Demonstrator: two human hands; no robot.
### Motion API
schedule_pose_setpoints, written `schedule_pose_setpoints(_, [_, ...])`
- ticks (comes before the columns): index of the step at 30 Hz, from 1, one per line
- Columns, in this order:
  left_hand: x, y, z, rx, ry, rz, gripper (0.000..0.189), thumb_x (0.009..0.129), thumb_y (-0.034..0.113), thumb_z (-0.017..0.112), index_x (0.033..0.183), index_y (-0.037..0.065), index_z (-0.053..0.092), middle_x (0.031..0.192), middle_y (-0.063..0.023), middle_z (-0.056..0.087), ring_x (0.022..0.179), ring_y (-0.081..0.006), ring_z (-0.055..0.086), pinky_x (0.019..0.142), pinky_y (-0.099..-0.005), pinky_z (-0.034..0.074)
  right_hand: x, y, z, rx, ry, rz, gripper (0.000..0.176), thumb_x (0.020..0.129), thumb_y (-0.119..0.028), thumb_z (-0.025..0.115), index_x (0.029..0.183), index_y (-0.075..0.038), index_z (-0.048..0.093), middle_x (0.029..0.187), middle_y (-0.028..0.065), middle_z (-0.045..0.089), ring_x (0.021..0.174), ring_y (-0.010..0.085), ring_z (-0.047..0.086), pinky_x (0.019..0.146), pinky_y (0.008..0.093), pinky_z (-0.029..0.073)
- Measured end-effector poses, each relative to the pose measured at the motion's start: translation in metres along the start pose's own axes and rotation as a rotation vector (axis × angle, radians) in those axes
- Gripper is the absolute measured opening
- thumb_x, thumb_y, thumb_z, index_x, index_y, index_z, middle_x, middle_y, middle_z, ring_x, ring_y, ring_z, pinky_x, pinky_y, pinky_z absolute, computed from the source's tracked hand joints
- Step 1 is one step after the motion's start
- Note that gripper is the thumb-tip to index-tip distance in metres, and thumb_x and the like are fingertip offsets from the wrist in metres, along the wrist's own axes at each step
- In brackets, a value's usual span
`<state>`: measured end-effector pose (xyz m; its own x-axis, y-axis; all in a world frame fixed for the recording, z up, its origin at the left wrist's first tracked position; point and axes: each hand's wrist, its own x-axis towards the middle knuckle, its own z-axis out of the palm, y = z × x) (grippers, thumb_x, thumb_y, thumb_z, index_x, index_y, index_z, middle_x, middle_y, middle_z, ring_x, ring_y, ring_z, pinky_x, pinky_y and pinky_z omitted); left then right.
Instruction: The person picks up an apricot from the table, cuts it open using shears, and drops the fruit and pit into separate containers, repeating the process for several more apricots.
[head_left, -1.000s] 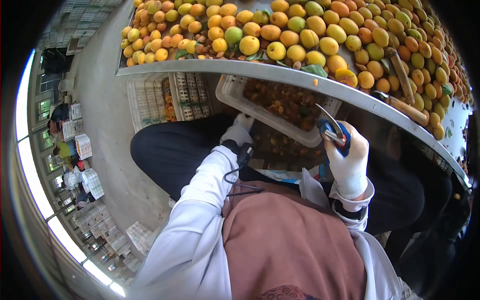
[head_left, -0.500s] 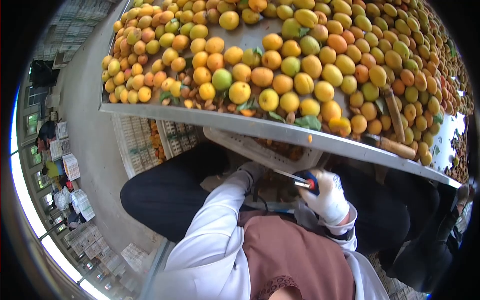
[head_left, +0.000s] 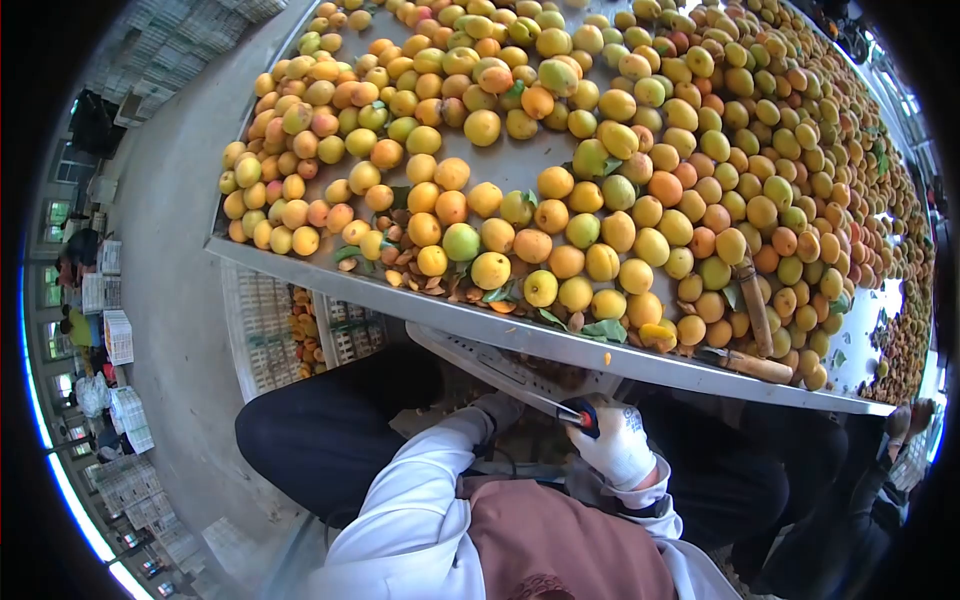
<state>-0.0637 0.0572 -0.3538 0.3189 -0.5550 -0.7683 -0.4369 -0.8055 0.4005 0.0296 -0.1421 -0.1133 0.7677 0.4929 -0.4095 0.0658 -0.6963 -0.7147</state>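
My right hand [head_left: 615, 447], in a white glove, is closed round the dark handle with a red part of a knife [head_left: 578, 416]. Its thin blade [head_left: 535, 398] points left, towards my left hand [head_left: 500, 408]. That hand is in a greyish glove, low beside a white plastic crate [head_left: 470, 352] under the table edge. Its fingers are too hidden to show whether they hold anything. Above both hands, many yellow and orange apricots [head_left: 567, 262] lie on a metal table [head_left: 545, 153].
The table's raised metal rim [head_left: 400, 295] runs between my lap and the fruit. Two wooden-handled tools [head_left: 755, 310] lie at the right, near leaves and apricot scraps [head_left: 410, 270]. White crates [head_left: 265, 325] stand at lower left. Another person's dark-clothed leg [head_left: 830, 520] is at right.
My view has tilted up, so the table and fruit sit lower in the picture and more of the far side shows. My right hand with the knife appears slightly further left and lower.
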Motion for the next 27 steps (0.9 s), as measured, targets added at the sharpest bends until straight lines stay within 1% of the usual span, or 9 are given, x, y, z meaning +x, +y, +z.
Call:
schedule_pose_setpoints(5, [-0.02,0.007,0.009,0.13,0.013,0.049,0.026,0.092,0.023,0.057,0.107,0.008,0.071,0.106,-0.0121,0.071,0.099,-0.0312,0.068,0.087,-0.0408,0.053,0.007,0.005,0.033,-0.244,0.305,0.02,0.033,0.081,-0.028,0.074,0.096,0.001,0.065,0.077,0.0213,0.067,0.071,0.0408,0.066,0.065,0.0466,0.053])
schedule_pose_setpoints(7, [-0.011,-0.015,0.039,0.081,0.219,0.176,0.025,0.089,0.018,0.056,0.104,0.009,0.074,0.104,-0.0151,0.072,0.099,-0.0352,0.069,0.083,-0.0457,0.054,0.01,0.007,0.042,-0.195,0.317,-0.043,0.035,0.081,-0.03,0.074,0.095,0.001,0.065,0.079,0.0231,0.067,0.073,0.0419,0.066,0.066,0.0471,0.054])
schedule_pose_setpoints(8, [-0.071,0.003,-0.037,-0.034,0.066,0.053,0.026,0.087,0.018,0.057,0.103,0.007,0.074,0.102,-0.0161,0.072,0.097,-0.0357,0.069,0.078,-0.0457,0.055,0.012,0.005,0.046,-0.227,0.25,-0.033,0.035,0.082,-0.03,0.073,0.097,0.0,0.065,0.082,0.0234,0.067,0.075,0.0423,0.067,0.068,0.0481,0.054])
schedule_pose_setpoints(9, [-0.113,0.016,-0.075,-0.068,0.126,-0.024,0.024,0.085,0.018,0.058,0.099,0.005,0.073,0.098,-0.0164,0.072,0.093,-0.0357,0.069,0.074,-0.0452,0.055,0.014,0.011,0.054,-0.23,0.227,-0.068,0.035,0.083,-0.031,0.071,0.101,-0.001,0.065,0.088,0.0235,0.068,0.08,0.0423,0.067,0.071,0.0487,0.053])
schedule_pose_setpoints(12, [-0.216,0.026,-0.159,0.031,0.126,0.058,0.018,0.084,0.016,0.058,0.087,0.004,0.071,0.095,-0.018,0.07,0.088,-0.0354,0.069,0.073,-0.0446,0.055,0.019,0.009,0.073,-0.184,0.183,-0.062,0.036,0.087,-0.034,0.066,0.106,-0.003,0.066,0.097,0.0225,0.069,0.089,0.042,0.067,0.079,0.0495,0.053])
schedule_pose_setpoints(15, [-0.293,0.017,-0.183,0.186,0.594,-0.014,0.014,0.085,0.016,0.057,0.091,0.006,0.065,0.09,-0.0177,0.067,0.082,-0.0355,0.068,0.071,-0.0445,0.055,0.026,0.012,0.094,-0.182,0.166,-0.04,0.038,0.088,-0.036,0.064,0.106,-0.003,0.066,0.097,0.0226,0.069,0.091,0.0416,0.067,0.081,0.0494,0.052])
schedule_pose_setpoints(21, [-0.432,-0.029,-0.177,0.166,0.932,-0.89,0.023,0.086,0.019,0.064,0.104,0.006,0.06,0.101,-0.0173,0.064,0.094,-0.0365,0.065,0.082,-0.0456,0.053,0.027,-0.005,0.098,-0.027,0.008,0.011,0.041,0.09,-0.039,0.061,0.109,-0.003,0.063,0.099,0.0236,0.07,0.096,0.0422,0.066,0.083,0.0487,0.052])
schedule_pose_setpoints(25, [-0.485,-0.1,-0.121,0.069,0.893,-1.246,0.033,0.088,0.026,0.067,0.113,0.006,0.059,0.112,-0.0181,0.065,0.101,-0.0368,0.064,0.087,-0.0466,0.052,0.027,0.005,0.109,0.025,0.005,0.07,0.042,0.091,-0.038,0.06,0.11,-0.001,0.062,0.107,0.0253,0.068,0.105,0.0428,0.063,0.089,0.0475,0.05])
schedule_pose_setpoints(27, [-0.496,-0.117,-0.095,0.011,0.888,-1.289,0.035,0.087,0.027,0.068,0.114,0.006,0.06,0.114,-0.0183,0.066,0.103,-0.0362,0.064,0.088,-0.046,0.052,0.024,0.001,0.106,0.005,-0.006,0.043,0.042,0.092,-0.038,0.06,0.111,-0.001,0.062,0.11,0.0256,0.067,0.107,0.0424,0.062,0.09,0.0472,0.05])
